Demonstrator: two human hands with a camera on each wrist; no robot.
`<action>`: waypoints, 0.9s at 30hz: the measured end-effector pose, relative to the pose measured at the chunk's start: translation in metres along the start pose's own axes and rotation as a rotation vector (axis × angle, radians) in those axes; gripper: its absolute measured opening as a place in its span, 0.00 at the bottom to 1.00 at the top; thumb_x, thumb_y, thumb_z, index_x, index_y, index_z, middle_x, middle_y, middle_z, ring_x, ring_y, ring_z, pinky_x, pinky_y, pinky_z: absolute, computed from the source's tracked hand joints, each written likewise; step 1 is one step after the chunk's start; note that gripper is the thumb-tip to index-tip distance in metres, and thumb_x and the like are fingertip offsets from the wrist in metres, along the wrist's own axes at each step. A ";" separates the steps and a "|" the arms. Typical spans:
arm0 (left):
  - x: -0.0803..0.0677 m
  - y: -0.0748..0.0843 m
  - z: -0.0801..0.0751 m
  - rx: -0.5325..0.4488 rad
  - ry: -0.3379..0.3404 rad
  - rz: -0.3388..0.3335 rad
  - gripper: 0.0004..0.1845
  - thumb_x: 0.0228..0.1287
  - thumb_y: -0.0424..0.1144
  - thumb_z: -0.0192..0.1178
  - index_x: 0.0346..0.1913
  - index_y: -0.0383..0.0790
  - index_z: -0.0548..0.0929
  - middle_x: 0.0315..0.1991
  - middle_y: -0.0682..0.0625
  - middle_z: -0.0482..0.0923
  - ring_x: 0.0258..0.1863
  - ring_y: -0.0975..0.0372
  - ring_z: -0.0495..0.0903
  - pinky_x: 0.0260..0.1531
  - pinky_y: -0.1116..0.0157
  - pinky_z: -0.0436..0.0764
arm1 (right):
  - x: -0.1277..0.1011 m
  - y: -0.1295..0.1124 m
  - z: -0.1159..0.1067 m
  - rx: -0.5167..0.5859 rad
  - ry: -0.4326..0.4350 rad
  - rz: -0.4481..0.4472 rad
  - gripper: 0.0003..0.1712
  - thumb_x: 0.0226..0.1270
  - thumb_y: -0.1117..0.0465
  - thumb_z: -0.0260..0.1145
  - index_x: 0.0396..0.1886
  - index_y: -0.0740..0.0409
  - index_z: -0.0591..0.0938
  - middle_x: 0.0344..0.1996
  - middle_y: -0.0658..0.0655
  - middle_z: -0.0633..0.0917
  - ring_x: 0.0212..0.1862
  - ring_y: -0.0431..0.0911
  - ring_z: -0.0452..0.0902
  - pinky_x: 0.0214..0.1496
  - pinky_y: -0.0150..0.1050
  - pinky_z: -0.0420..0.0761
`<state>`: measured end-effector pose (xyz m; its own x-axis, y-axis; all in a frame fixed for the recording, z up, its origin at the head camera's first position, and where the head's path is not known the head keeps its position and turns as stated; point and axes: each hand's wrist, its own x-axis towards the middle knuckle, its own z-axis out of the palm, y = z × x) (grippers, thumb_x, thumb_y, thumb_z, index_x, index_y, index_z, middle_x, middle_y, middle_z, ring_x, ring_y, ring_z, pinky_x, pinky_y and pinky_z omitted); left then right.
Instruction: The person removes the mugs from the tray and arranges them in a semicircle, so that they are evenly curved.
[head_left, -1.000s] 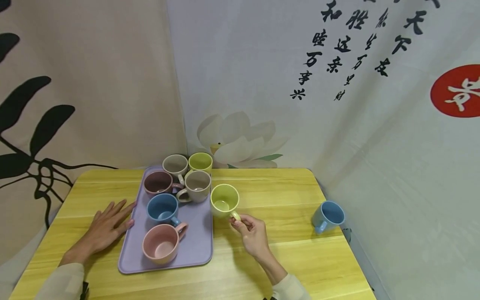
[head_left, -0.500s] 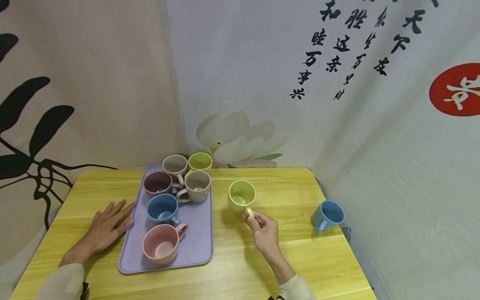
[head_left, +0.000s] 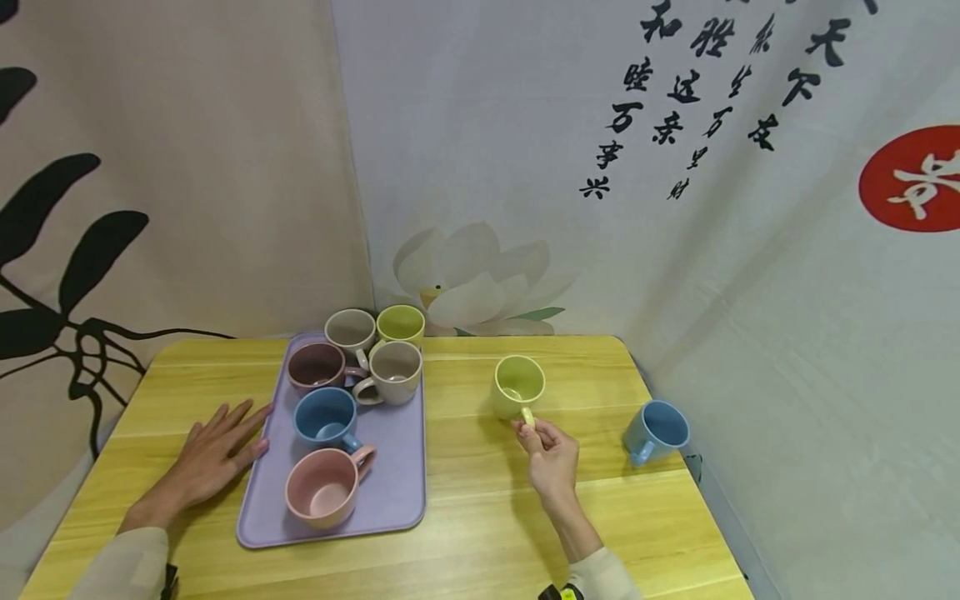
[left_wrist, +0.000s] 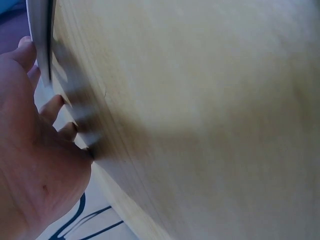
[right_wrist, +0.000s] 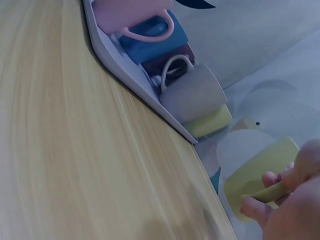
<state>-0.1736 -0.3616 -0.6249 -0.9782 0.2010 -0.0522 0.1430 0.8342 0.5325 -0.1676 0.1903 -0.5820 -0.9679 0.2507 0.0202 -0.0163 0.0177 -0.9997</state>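
My right hand pinches the handle of a yellow-green mug, held upright over the table to the right of the tray. In the right wrist view the thumb and fingers close round that mug's handle. My left hand lies with fingers spread at the left edge of a purple tray, its fingertips touching the rim. On the tray stand a pink mug, a blue mug, a dark mauve mug, two grey mugs and a second yellow-green mug.
Another blue mug stands near the right edge of the wooden table. A printed cloth backdrop hangs right behind the table. Dark cables show below the table edge in the left wrist view.
My right hand has carried the yellow-green mug rightward, away from the tray's right side. The left hand and the tray with its mugs have stayed in place.
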 end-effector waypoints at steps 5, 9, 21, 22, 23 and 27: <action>-0.001 0.000 0.001 -0.003 -0.001 -0.006 0.38 0.91 0.59 0.50 0.93 0.50 0.57 0.91 0.23 0.47 0.88 0.18 0.38 0.80 0.15 0.32 | 0.006 0.000 -0.011 -0.037 0.069 -0.002 0.11 0.84 0.71 0.67 0.57 0.73 0.89 0.55 0.74 0.93 0.63 0.67 0.93 0.63 0.37 0.92; -0.001 0.000 0.001 -0.006 0.001 -0.007 0.38 0.91 0.59 0.50 0.93 0.50 0.57 0.91 0.23 0.46 0.88 0.18 0.38 0.81 0.16 0.31 | 0.011 0.000 -0.019 -0.039 0.142 -0.006 0.12 0.85 0.70 0.67 0.57 0.74 0.89 0.55 0.74 0.94 0.62 0.65 0.94 0.61 0.36 0.93; -0.001 0.000 0.001 -0.015 0.024 0.018 0.38 0.91 0.57 0.52 0.93 0.51 0.57 0.91 0.23 0.48 0.88 0.18 0.40 0.80 0.14 0.33 | 0.026 0.006 -0.041 -0.044 0.331 0.034 0.13 0.85 0.68 0.69 0.57 0.75 0.90 0.51 0.66 0.97 0.57 0.52 0.96 0.57 0.31 0.93; -0.001 0.000 0.001 -0.015 0.024 0.018 0.37 0.91 0.57 0.52 0.93 0.51 0.57 0.91 0.23 0.48 0.88 0.18 0.40 0.80 0.14 0.33 | 0.027 0.006 -0.043 -0.036 0.349 0.032 0.13 0.84 0.68 0.69 0.57 0.75 0.89 0.49 0.64 0.97 0.55 0.51 0.97 0.56 0.31 0.93; -0.001 -0.001 0.001 -0.013 0.023 0.019 0.37 0.91 0.57 0.51 0.93 0.51 0.57 0.91 0.23 0.48 0.88 0.18 0.39 0.80 0.14 0.32 | 0.029 0.007 -0.044 -0.027 0.366 0.031 0.13 0.84 0.68 0.70 0.57 0.76 0.89 0.47 0.61 0.98 0.54 0.50 0.97 0.56 0.31 0.93; -0.001 0.000 0.001 -0.011 0.021 0.020 0.37 0.91 0.57 0.51 0.93 0.50 0.58 0.90 0.23 0.48 0.88 0.18 0.40 0.79 0.14 0.33 | 0.033 0.006 -0.049 -0.025 0.423 0.029 0.15 0.83 0.67 0.71 0.57 0.77 0.89 0.47 0.63 0.98 0.44 0.37 0.95 0.50 0.25 0.92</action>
<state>-0.1728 -0.3615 -0.6255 -0.9782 0.2063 -0.0239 0.1606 0.8246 0.5424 -0.1877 0.2463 -0.5870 -0.7795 0.6264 0.0013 0.0204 0.0275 -0.9994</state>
